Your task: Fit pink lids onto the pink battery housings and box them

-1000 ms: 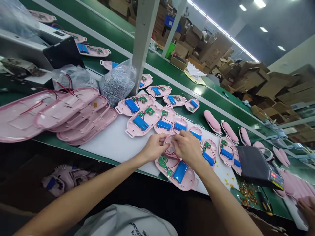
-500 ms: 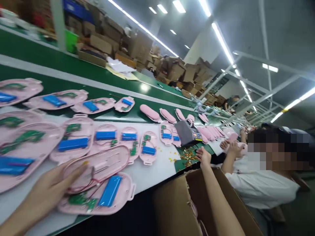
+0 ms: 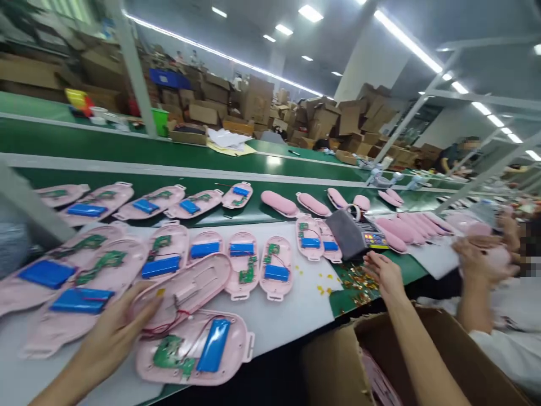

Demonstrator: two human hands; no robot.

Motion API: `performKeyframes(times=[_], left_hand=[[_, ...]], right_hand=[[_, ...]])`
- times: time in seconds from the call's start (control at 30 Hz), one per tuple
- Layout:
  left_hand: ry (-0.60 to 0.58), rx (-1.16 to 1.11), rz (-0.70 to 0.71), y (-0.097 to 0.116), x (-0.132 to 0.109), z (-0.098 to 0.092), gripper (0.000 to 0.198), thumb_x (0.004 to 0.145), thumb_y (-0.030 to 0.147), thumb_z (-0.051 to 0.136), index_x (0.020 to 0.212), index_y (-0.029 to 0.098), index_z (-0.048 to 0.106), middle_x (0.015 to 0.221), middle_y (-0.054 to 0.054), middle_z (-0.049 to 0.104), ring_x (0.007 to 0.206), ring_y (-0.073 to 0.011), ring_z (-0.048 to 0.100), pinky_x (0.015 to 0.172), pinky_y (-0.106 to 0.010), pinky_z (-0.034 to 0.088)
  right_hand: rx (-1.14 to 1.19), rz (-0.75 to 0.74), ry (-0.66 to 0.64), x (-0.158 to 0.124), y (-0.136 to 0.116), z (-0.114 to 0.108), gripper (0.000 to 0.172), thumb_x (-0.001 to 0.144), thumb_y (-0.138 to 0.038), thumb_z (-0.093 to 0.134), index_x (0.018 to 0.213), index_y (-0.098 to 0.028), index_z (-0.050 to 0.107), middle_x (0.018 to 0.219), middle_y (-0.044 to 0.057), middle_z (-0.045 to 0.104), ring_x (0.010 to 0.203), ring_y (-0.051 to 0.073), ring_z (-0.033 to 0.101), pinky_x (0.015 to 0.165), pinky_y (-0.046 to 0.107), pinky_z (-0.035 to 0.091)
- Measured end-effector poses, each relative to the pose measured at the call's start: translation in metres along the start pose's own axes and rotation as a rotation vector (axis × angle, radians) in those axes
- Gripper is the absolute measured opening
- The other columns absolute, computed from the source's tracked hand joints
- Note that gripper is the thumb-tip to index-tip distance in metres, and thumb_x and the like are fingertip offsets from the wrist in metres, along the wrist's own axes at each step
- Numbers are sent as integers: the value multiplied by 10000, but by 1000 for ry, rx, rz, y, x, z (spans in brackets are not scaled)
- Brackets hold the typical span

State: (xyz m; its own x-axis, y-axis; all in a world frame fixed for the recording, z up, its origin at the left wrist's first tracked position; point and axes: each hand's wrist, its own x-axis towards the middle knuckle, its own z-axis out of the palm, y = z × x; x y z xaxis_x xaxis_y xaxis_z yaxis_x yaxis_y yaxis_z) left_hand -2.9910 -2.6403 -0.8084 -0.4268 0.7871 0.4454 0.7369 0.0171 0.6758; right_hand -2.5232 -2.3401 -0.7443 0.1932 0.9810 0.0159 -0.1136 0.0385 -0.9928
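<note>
My left hand [image 3: 122, 321] grips a pink plastic shell half [image 3: 200, 285], its hollow inner side up and red wires hanging from it. A small yellow piece [image 3: 160, 292] sits by my thumb. Just below, a matching pink shell [image 3: 147, 363] lies on the white mat, holding a blue battery pack [image 3: 213, 345] and a green circuit board [image 3: 168, 351]. At the right, my right hand [image 3: 386, 274] is held over scattered gold-coloured bits [image 3: 357, 285], beside a grey device with a lit display [image 3: 375, 239]. Its fingers look stretched out, with nothing visible in them.
Several pink shells with batteries and boards [image 3: 276, 270] line the white mat [image 3: 291, 321]. Closed pink shells [image 3: 279, 203] lie on the green bench behind. An open cardboard box [image 3: 338, 361] stands below my right arm. At far right, a co-worker's hands [image 3: 475, 262] hold a pink piece.
The view has turned left and levelled, so the bench contents appear further right. My left hand keeps its hold on the shell half; my right hand remains near the gold bits.
</note>
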Motion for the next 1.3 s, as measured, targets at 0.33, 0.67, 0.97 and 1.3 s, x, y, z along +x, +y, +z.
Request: performKeyframes(times=[0.33,0.67,0.97,1.3], left_hand=[[109,-396,-135,39,-20,10,366,865,435,524,1085,150,590,1097,-93,644,1042,-254,577,984,-409,441],[236,-597,-158,29,-29,21,236,853,312,550,1027,159,594,1020,-60,643,1011,-241,571,927,-363,466],[180,-702,-100,38,-34,15,232,872,306,538,1053,167,577,1011,-43,608,1008,-219,552,937,-328,427],[119,-930,-190,43,-46,17,299,877,320,448,1115,166,545,948,-39,607,842,-181,577,768,-294,487]], right_hand=[[-687,-1625,-1215,-258,17,238,192,945,-160,422,949,-144,613,1045,82,661,816,186,531,733,307,477],[-880,-1637,-1164,-266,40,230,187,963,-176,388,854,-176,540,794,46,596,747,181,495,654,295,363],[-795,-1206,-1115,-265,31,226,203,948,-295,476,818,-199,600,748,15,613,728,159,516,669,274,338],[-931,-1241,-969,-286,54,244,210,912,-321,552,767,-203,648,775,26,586,773,171,522,665,279,345]])
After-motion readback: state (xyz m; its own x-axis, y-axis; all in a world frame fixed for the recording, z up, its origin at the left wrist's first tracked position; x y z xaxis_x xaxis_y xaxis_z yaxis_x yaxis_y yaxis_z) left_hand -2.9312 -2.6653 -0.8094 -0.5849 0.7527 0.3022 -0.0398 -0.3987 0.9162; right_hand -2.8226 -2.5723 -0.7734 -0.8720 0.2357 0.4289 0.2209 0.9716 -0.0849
